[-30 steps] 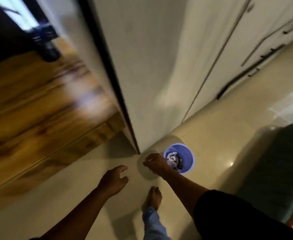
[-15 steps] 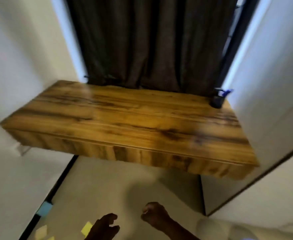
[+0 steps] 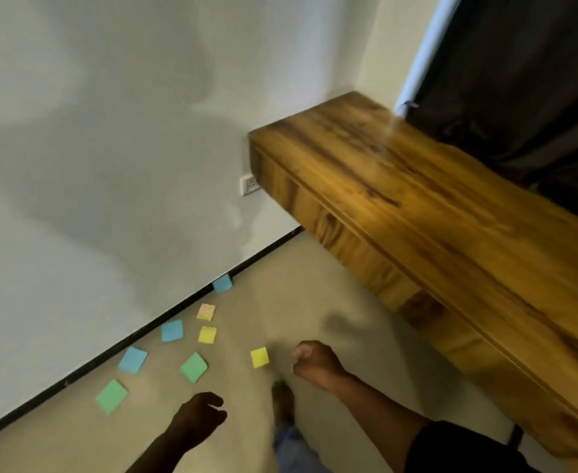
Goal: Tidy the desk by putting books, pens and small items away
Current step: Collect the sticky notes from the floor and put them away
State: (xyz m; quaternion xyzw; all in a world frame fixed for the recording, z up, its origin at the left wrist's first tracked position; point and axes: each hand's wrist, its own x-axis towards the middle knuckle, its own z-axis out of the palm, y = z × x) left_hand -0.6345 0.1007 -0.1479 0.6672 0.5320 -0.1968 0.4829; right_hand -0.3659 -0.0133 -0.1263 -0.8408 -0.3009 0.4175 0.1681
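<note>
Wooden desk juts from wall at right, dark curtain behind it. Sticky notes scattered on floor left of desk — blue, green, yellow, one pale speckled. Right hand nearer desk, fingers curled in fist, nothing seen inside. Left hand farther from desk — fingers loosely curled, holding nothing. Bare foot between hands.

Sticky notes scattered on the floor below me.
My right hand is fisted near a yellow note; my left hand hangs loosely curled beside the wooden tabletop.
</note>
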